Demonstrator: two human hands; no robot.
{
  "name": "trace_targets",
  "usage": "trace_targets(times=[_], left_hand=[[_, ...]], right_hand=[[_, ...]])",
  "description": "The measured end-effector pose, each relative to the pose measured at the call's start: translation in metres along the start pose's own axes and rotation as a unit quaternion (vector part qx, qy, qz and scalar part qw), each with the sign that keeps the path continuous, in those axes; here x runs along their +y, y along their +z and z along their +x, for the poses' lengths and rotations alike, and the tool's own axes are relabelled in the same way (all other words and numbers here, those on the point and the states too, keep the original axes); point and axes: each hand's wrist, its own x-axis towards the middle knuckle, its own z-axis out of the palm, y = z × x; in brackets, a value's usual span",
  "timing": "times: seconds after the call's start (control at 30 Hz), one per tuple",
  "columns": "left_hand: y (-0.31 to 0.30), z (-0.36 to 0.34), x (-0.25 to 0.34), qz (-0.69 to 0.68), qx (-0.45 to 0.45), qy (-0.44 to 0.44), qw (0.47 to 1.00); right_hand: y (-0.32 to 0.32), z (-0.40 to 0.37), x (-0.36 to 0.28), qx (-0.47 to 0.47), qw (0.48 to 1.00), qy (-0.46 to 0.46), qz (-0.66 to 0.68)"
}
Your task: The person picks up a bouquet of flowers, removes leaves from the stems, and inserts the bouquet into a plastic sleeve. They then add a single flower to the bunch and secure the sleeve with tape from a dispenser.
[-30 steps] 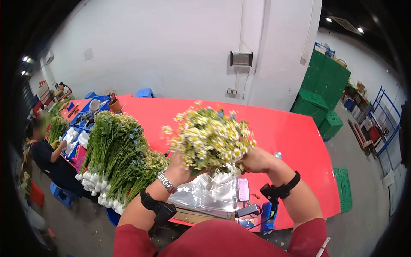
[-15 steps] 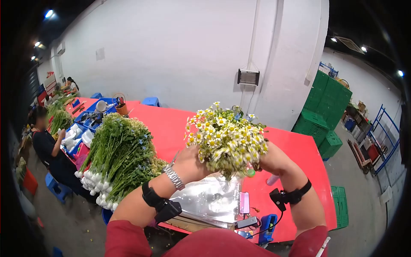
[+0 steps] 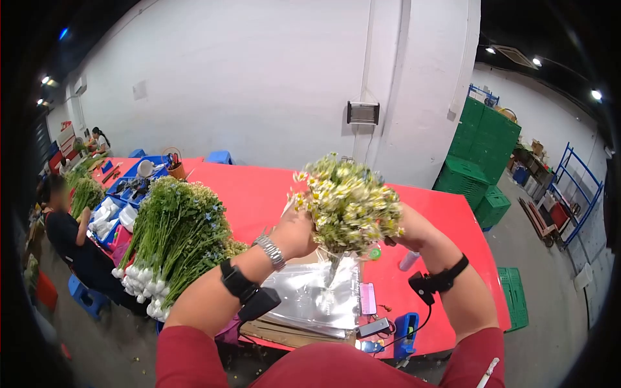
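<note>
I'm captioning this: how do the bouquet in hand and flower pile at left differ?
The bouquet is held up between the left hand and right hand; the flower pile lies unheld. The bouquet is smaller than the flower pile. The bouquet shows mostly blossoms; the flower pile, many green stems. Both have pale blossoms.

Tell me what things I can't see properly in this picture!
All in the head view:
Left hand and right hand: most fingers hidden by the bouquet.
Phone: any writing on its screen is too small to read.
Red shirt: cut off by the bottom edge.
</note>
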Motion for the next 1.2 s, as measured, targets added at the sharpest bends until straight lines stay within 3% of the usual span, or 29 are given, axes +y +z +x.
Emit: trace_targets(times=[0.07, 0.1, 0.13, 0.17, 0.2, 0.27, 0.33, 0.37, 0.4, 0.43, 0.47, 0.5, 0.53, 0.57, 0.6, 0.67, 0.7, 0.73, 0.8, 0.83, 0.87, 0.93, 1.0, 1.03, 1.07, 1.13, 1.17, 1.2], left_hand=[[0.0, 0.009, -0.004, -0.018, 0.029, 0.004, 0.999], [-0.006, 0.013, -0.002, 0.085, 0.048, 0.088, 0.991], [-0.01, 0.014, 0.003, 0.186, 0.068, 0.174, 0.965], [-0.015, 0.011, 0.011, 0.135, 0.097, 0.103, 0.981], [-0.033, 0.015, 0.022, 0.138, 0.1, 0.107, 0.98], [-0.056, 0.018, 0.033, 0.028, 0.084, 0.081, 0.993], [-0.05, 0.014, 0.022, 0.092, 0.067, 0.12, 0.986], [-0.049, 0.017, 0.016, 0.148, 0.088, 0.18, 0.969], [-0.056, 0.019, 0.022, 0.204, 0.108, 0.235, 0.944], [-0.069, 0.019, 0.04, 0.166, -0.099, -0.016, 0.981], [-0.059, 0.016, 0.038, 0.163, -0.109, -0.015, 0.981], [-0.051, 0.022, 0.03, 0.115, -0.045, 0.027, 0.992], [-0.053, 0.03, 0.027, 0.069, 0.023, 0.069, 0.995], [-0.051, 0.031, 0.025, 0.146, 0.194, 0.184, 0.952], [-0.067, 0.034, 0.019, 0.291, 0.154, 0.208, 0.921], [-0.132, 0.043, 0.075, 0.209, -0.118, 0.024, 0.97], [-0.145, 0.042, 0.097, 0.14, -0.116, -0.037, 0.983], [-0.128, 0.043, 0.083, 0.141, -0.111, -0.038, 0.983], [-0.058, 0.033, 0.037, 0.107, 0.108, 0.165, 0.974], [-0.032, 0.023, 0.034, 0.109, 0.057, 0.093, 0.988], [-0.022, 0.027, 0.034, 0.116, 0.018, 0.025, 0.993], [-0.038, 0.036, 0.03, 0.023, 0.068, 0.098, 0.993], [-0.059, 0.044, 0.026, 0.061, -0.095, -0.108, 0.988], [-0.078, 0.037, 0.064, 0.126, -0.097, -0.079, 0.984], [-0.064, 0.032, 0.056, 0.126, -0.1, -0.08, 0.984], [-0.044, 0.036, 0.046, -0.033, 0.164, 0.092, 0.982], [-0.055, 0.04, 0.043, -0.169, 0.113, -0.027, 0.979], [-0.071, 0.044, 0.045, -0.176, 0.104, -0.036, 0.978]], right_hand=[[-0.003, -0.005, 0.0, 0.038, 0.989, -0.126, 0.069], [-0.006, -0.004, -0.002, 0.017, 0.996, -0.043, 0.07], [-0.002, -0.008, 0.004, 0.02, 0.996, -0.04, 0.075], [-0.001, -0.006, 0.007, 0.027, 0.983, -0.07, 0.167], [-0.002, -0.003, 0.007, 0.032, 0.961, -0.101, 0.256], [-0.011, -0.011, -0.015, 0.018, 0.961, -0.104, 0.257], [-0.015, -0.005, -0.021, 0.008, 0.999, 0.03, 0.031], [0.001, -0.013, -0.02, 0.06, 0.97, -0.136, 0.19], [-0.007, -0.009, -0.024, 0.06, 0.97, -0.14, 0.187], [-0.014, -0.006, -0.024, 0.052, 0.983, -0.097, 0.147], [-0.015, -0.008, -0.019, 0.044, 0.992, -0.049, 0.108], [-0.016, -0.015, -0.031, 0.042, 0.999, -0.016, 0.019], [-0.023, -0.019, -0.04, 0.045, 0.999, -0.023, 0.014], [-0.03, -0.023, -0.042, 0.031, 0.996, -0.068, 0.044], [-0.034, -0.029, -0.043, 0.015, 0.991, -0.109, 0.077], [-0.044, -0.037, -0.065, 0.059, 0.987, -0.094, 0.113], [-0.047, -0.037, -0.064, 0.047, 0.985, -0.109, 0.122], [-0.049, -0.038, -0.064, 0.035, 0.983, -0.128, 0.128], [-0.034, -0.005, -0.017, 0.04, 0.98, -0.045, 0.188], [-0.028, 0.019, 0.025, 0.018, 0.961, -0.043, 0.274], [-0.015, 0.009, 0.016, 0.061, 0.972, -0.06, 0.22], [-0.015, -0.003, 0.001, 0.062, 0.972, -0.128, 0.187], [-0.026, -0.014, -0.023, 0.05, 0.99, -0.053, 0.12], [-0.029, -0.003, -0.018, 0.018, 0.989, -0.062, 0.131], [-0.025, 0.002, -0.011, 0.018, 0.989, -0.06, 0.133], [-0.018, 0.007, -0.017, 0.037, 0.994, -0.018, 0.099], [-0.025, -0.006, -0.032, 0.065, 0.993, -0.034, 0.096], [-0.034, -0.014, -0.048, 0.051, 0.988, -0.047, 0.138]])
